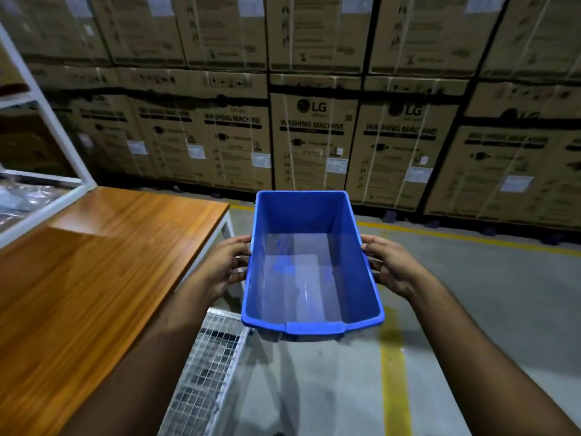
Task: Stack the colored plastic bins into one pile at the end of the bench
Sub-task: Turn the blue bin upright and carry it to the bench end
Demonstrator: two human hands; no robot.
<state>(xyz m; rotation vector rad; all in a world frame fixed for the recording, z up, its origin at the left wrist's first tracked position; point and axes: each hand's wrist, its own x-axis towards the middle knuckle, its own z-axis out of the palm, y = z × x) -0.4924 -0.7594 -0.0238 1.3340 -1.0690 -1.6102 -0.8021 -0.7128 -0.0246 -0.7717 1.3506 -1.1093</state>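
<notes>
A blue plastic bin [309,265], empty and open side up, hangs in the air above the floor in the centre of the head view. My left hand [228,264] grips its left long rim and my right hand [391,265] grips its right long rim. The wooden bench [78,272] lies to the left of the bin, its far end about level with the bin's far edge. No other bins show on the bench top.
A white metal shelf frame [47,121] stands on the bench at the far left. A wire-mesh panel [204,372] runs beside the bench below my left arm. Stacked cardboard washing-machine boxes [314,136] wall off the back. Yellow floor lines [394,372] cross the concrete.
</notes>
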